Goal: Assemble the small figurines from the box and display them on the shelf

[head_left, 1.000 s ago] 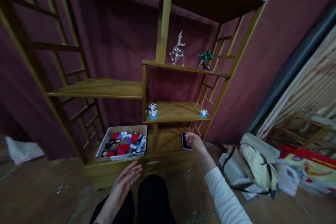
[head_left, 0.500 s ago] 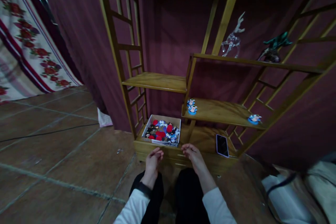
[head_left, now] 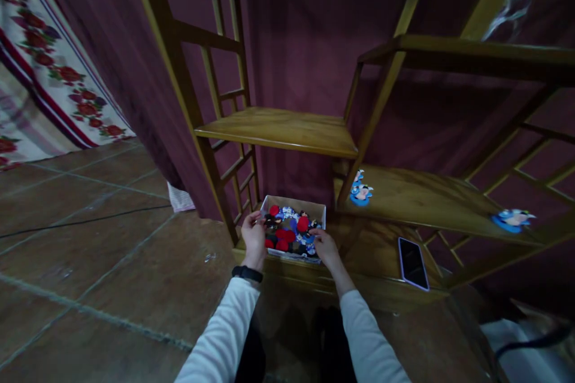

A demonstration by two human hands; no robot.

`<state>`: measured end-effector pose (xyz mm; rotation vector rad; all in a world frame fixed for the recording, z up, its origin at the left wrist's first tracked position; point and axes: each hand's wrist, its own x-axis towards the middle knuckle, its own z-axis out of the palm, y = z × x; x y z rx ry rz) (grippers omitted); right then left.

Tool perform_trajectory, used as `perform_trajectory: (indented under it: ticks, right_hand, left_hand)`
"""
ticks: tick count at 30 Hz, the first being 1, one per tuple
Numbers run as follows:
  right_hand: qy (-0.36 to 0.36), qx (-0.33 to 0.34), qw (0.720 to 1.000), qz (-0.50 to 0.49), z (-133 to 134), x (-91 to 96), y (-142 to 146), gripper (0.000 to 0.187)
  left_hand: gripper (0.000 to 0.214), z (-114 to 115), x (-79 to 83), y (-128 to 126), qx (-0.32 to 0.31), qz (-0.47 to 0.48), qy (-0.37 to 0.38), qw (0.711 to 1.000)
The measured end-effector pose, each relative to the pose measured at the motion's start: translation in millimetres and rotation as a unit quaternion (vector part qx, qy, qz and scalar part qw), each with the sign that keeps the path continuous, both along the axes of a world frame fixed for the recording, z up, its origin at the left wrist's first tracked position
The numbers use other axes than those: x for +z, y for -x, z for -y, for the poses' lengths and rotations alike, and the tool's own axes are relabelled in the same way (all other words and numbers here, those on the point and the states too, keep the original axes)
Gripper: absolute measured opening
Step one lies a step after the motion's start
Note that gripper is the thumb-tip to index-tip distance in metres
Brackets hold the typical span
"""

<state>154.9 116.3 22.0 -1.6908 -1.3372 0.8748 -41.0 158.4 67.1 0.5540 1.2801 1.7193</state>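
Fingers (head_left: 256, 216) of the left hand (head_left: 253, 240) bend loosely at the left edge of a shallow box (head_left: 314, 208); the right hand (head_left: 327, 248) has its fingertips over the right side, by small red, black and blue figures (head_left: 285, 235); whether either hand grips one, I cannot tell; the box stands on the low ledge (head_left: 375, 249) of a wooden shelving unit (head_left: 278, 125); a phone (head_left: 413, 263) lies farther right there; on the shelf (head_left: 417, 197) above, two blue-and-white figurines (head_left: 360, 195) stand at the left end, another figurine (head_left: 513, 219) at the right.
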Motion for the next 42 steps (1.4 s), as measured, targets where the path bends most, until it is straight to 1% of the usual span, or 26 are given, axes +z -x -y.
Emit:
perform_trajectory:
  ticks: [1,3,6,8,12,15,18,20,23,26,28,29,31,32,34,36,38,40,42]
  right_hand:
    - [0.014,0.007,0.999,0.046,-9.4,-3.3,1.8,0.036]
    - [0.040,0.016,0.992,0.119,-25.2,-9.3,6.1,0.043]
    - [0.057,0.024,0.975,0.212,-41.2,-16.4,13.6,0.050]
    - [0.060,0.019,0.962,0.267,-47.6,-19.5,18.8,0.054]
    - [0.072,0.021,0.939,0.335,-54.2,-22.0,32.2,0.057]
    - [0.088,0.044,0.935,0.342,-55.2,-23.6,50.4,0.061]
    - [0.088,0.096,0.946,0.296,-51.7,-27.3,73.2,0.063]
    - [0.074,0.151,0.949,0.266,-47.8,-29.8,86.3,0.060]
    - [0.059,0.176,0.951,0.249,-44.9,-29.6,95.7,0.054]
    - [0.024,0.198,0.961,0.191,-49.8,-22.1,87.5,0.046]
    - [-0.009,0.201,0.967,0.155,-55.4,-14.6,72.5,0.044]
    - [-0.018,0.190,0.969,0.157,-57.8,-11.1,63.1,0.043]
    - [-0.009,0.143,0.966,0.214,-60.0,-5.7,43.4,0.041]
    - [0.002,0.110,0.960,0.258,-59.7,-4.4,34.4,0.040]
    - [0.029,0.065,0.937,0.342,-56.7,-4.7,21.3,0.036]
    - [0.052,0.052,0.914,0.398,-52.4,-8.4,16.2,0.034]
    - [0.060,0.049,0.900,0.430,-49.2,-13.3,18.0,0.035]
    - [0.057,0.041,0.892,0.446,-48.2,-17.4,22.4,0.036]
    - [0.056,0.038,0.891,0.450,-49.1,-19.5,25.6,0.037]
  left_hand:
    - [0.022,-8.6,-4.6,2.5,0.003,-0.013,-0.002,1.000]
    - [0.021,-22.3,-13.2,8.0,-0.008,-0.004,0.014,1.000]
    - [0.021,-35.1,-20.6,15.5,-0.061,0.063,0.080,0.993]
    - [0.027,-41.0,-20.2,18.3,-0.099,0.112,0.107,0.983]
    - [0.028,-50.9,-12.3,19.6,-0.104,0.123,0.100,0.982]
    - [0.025,-54.8,-9.3,18.0,-0.115,0.117,0.086,0.983]
    - [0.024,-54.7,-11.4,12.9,-0.135,0.115,0.083,0.981]
    - [0.023,-53.1,-13.9,7.6,-0.157,0.113,0.087,0.977]
    - [0.022,-50.1,-16.5,0.0,-0.183,0.105,0.092,0.973]
    - [0.022,-47.6,-17.1,-3.9,-0.195,0.100,0.093,0.971]
    - [0.023,-46.6,-17.0,-4.7,-0.200,0.094,0.090,0.971]
    - [0.023,-46.3,-16.9,-4.8,-0.200,0.090,0.087,0.972]
    - [0.023,-45.9,-16.6,-5.5,-0.200,0.081,0.082,0.973]
    - [0.022,-45.7,-16.5,-6.1,-0.200,0.078,0.080,0.973]
    - [0.021,-45.2,-16.1,-8.2,-0.206,0.075,0.081,0.972]
    - [0.020,-44.5,-15.6,-10.9,-0.216,0.077,0.085,0.970]
    - [0.020,-43.5,-14.9,-13.4,-0.224,0.080,0.088,0.967]
    - [0.020,-42.6,-14.3,-14.8,-0.230,0.083,0.089,0.966]
    - [0.020,-41.8,-13.8,-14.6,-0.236,0.086,0.091,0.964]
